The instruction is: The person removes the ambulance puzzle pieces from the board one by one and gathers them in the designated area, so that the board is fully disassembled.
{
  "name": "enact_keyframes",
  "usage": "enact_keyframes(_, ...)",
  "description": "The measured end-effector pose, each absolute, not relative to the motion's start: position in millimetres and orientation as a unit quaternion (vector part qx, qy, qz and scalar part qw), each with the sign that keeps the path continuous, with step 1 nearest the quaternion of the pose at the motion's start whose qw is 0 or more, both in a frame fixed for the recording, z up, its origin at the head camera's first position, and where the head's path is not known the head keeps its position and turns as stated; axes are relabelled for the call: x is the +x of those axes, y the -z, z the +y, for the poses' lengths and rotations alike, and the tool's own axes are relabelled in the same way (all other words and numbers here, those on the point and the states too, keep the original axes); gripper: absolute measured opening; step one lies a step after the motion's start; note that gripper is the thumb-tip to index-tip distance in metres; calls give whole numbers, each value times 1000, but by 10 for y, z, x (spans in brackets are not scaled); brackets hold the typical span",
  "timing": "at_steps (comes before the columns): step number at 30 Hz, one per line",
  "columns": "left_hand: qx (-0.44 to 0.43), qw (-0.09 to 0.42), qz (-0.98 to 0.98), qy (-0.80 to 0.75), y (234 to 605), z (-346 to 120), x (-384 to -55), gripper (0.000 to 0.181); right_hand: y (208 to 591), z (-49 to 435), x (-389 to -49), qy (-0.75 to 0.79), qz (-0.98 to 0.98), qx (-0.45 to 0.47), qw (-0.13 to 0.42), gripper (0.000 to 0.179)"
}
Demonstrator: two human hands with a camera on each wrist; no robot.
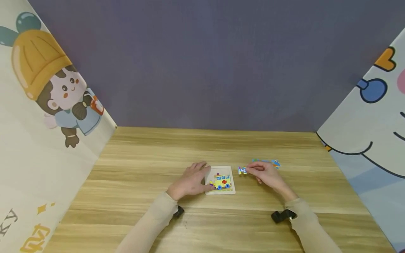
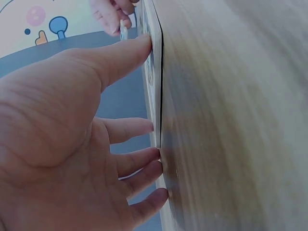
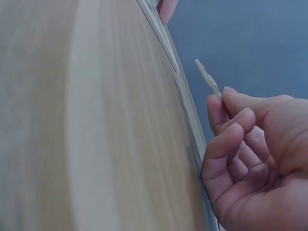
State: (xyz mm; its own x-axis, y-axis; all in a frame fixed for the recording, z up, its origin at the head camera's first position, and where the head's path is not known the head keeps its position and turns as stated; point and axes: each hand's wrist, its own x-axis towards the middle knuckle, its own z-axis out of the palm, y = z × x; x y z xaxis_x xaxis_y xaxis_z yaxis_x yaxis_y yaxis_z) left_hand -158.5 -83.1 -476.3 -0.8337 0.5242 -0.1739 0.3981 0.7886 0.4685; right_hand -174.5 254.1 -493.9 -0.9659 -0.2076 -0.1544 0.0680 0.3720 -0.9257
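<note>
A square puzzle board [image 1: 220,192] with a pale rim lies on the table, its picture showing a yellow ambulance with a red cross. My left hand [image 1: 192,179] rests at its left side, thumb over the lower left part of the picture. In the left wrist view the fingers [image 2: 132,161] are fairly straight, tips at the board's edge and the tabletop. Between thumb and forefinger, my right hand [image 1: 265,173] pinches a small colourful puzzle piece [image 1: 242,170] just right of the board. Seen edge-on in the right wrist view, the thin piece [image 3: 208,77] is raised off the table.
More blue puzzle pieces [image 1: 276,163] lie beyond the right hand, partly hidden by it. A grey partition [image 1: 215,70] closes off the table's back. Printed panels with cartoon figures stand at left [image 1: 63,105] and right [image 1: 357,140]. Both wrists carry dark straps.
</note>
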Motion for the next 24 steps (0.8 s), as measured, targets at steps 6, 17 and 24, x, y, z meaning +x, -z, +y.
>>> enact_keyframes(6,249,144,934,-213,4766,-846,-1582,88,4948,2663,-1725,561,819,-36,116,38)
enact_keyframes(17,252,138,935,-209,4769,-851,-1569,87,4937,2958,-1677,554,823,-20,123,41)
enact_keyframes(24,248,141,937,-202,4752,-841,-1561,88,4915,3067,-1683,537,832,-19,141,41)
